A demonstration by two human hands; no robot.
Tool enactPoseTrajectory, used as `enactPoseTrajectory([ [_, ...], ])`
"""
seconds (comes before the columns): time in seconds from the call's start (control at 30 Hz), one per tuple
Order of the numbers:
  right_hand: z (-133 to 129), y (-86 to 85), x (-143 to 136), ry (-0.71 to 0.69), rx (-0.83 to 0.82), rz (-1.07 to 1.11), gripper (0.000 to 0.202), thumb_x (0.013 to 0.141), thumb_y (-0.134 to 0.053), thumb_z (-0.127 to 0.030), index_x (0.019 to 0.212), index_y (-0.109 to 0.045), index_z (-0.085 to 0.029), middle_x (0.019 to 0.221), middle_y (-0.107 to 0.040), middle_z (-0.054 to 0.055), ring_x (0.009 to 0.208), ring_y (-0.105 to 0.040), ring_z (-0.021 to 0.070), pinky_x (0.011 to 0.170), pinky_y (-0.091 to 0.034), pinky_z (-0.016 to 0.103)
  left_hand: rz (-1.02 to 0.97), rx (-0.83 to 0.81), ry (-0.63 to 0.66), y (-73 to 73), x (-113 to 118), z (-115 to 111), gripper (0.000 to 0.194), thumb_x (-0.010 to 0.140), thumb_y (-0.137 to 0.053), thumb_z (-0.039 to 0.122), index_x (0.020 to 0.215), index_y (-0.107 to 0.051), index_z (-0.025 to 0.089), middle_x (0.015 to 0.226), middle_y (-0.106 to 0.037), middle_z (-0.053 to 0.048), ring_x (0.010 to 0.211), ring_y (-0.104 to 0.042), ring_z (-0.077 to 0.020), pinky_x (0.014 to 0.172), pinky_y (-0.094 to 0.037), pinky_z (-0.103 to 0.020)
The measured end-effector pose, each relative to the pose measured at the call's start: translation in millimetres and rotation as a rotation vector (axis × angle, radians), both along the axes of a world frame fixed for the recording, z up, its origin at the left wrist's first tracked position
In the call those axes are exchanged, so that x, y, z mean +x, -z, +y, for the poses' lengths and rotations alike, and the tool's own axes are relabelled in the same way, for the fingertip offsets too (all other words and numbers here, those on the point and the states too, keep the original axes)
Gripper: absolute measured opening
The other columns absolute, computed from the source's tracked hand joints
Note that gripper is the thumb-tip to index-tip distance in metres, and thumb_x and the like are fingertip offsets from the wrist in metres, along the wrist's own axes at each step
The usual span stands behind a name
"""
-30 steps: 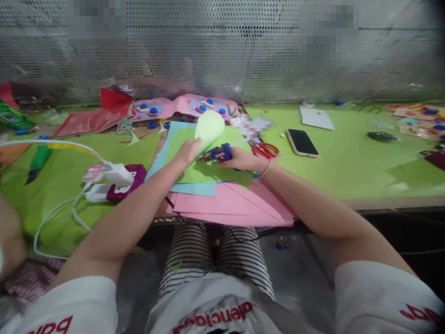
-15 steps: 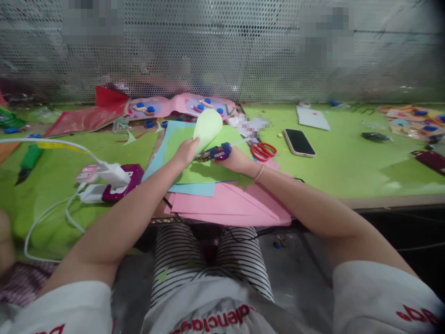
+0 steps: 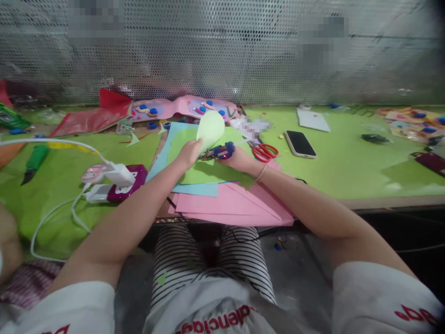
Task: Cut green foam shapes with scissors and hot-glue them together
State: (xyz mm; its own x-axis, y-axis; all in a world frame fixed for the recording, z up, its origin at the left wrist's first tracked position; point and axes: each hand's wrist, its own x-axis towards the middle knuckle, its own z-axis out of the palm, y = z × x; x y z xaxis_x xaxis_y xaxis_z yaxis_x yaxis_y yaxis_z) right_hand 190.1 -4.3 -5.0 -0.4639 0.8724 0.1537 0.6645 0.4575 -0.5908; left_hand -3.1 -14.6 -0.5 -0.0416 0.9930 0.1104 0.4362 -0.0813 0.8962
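My left hand (image 3: 190,154) is closed on the lower end of a pale green piece of paper (image 3: 211,127), curved and rounded at the top. Closed around a blue glue gun (image 3: 224,150) is my right hand (image 3: 239,160). The gun's nozzle points left, close to the base of the pale paper; whether they touch I cannot tell. A small red light shows on the gun, and a clear glue stick (image 3: 243,141) sticks out behind it. Beneath both hands lie green paper (image 3: 208,174), light blue paper (image 3: 198,189) and pink sheets (image 3: 222,204).
Red-handled scissors (image 3: 264,152) and a phone (image 3: 301,144) lie to the right. At left are a purple power socket (image 3: 139,175) with chargers and white cables, and a green-handled cutter (image 3: 35,157). A perforated metal panel (image 3: 222,55) rises behind. Another person's arm (image 3: 9,241) shows at the left edge.
The whole view has shifted slightly, so things appear a little further right. Both hands keep their holds on the pale paper and the glue gun, with almost no movement between them.
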Motion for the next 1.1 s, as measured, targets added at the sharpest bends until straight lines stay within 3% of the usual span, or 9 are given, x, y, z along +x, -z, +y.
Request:
enactPoseTrajectory([
  [0.47, -4.2, -9.3, 0.8, 0.044, -0.095, -0.068, 0.029, 0.067, -0.069, -0.037, 0.086, -0.064, -0.015, 0.076, -0.067, 0.003, 0.068, -0.057, 0.0154, 0.061, -0.044, 0.026, -0.001, 0.002, 0.028, -0.9, 0.4, -2.5, 0.044, 0.082, -0.041, 0.054, 0.076, -0.062, 0.016, 0.09, -0.07, -0.014, 0.102, -0.058, -0.0309, 0.099, -0.037, -0.041],
  [0.83, -2.3, -4.1, -1.2, 0.068, 0.036, -0.213, 0.022, 0.073, -0.063, -0.033, 0.087, -0.065, -0.015, 0.081, -0.068, 0.008, 0.072, -0.06, 0.0191, 0.065, -0.044, 0.028, 0.018, -0.002, 0.047, -2.3, 0.8, -6.7, 0.042, 0.081, -0.042, 0.055, 0.07, -0.057, 0.017, 0.082, -0.067, -0.011, 0.101, -0.057, -0.0306, 0.097, -0.037, -0.041],
  [1.1, 1.8, -3.0, 3.8, 0.05, 0.013, -0.087, 0.025, 0.07, -0.066, -0.036, 0.084, -0.064, -0.015, 0.077, -0.067, 0.004, 0.069, -0.058, 0.0161, 0.063, -0.043, 0.026, 0.049, -0.02, 0.02, -6.6, 3.5, -9.0, 0.043, 0.08, -0.042, 0.057, 0.069, -0.056, 0.018, 0.082, -0.067, -0.011, 0.099, -0.057, -0.0307, 0.095, -0.039, -0.041],
])
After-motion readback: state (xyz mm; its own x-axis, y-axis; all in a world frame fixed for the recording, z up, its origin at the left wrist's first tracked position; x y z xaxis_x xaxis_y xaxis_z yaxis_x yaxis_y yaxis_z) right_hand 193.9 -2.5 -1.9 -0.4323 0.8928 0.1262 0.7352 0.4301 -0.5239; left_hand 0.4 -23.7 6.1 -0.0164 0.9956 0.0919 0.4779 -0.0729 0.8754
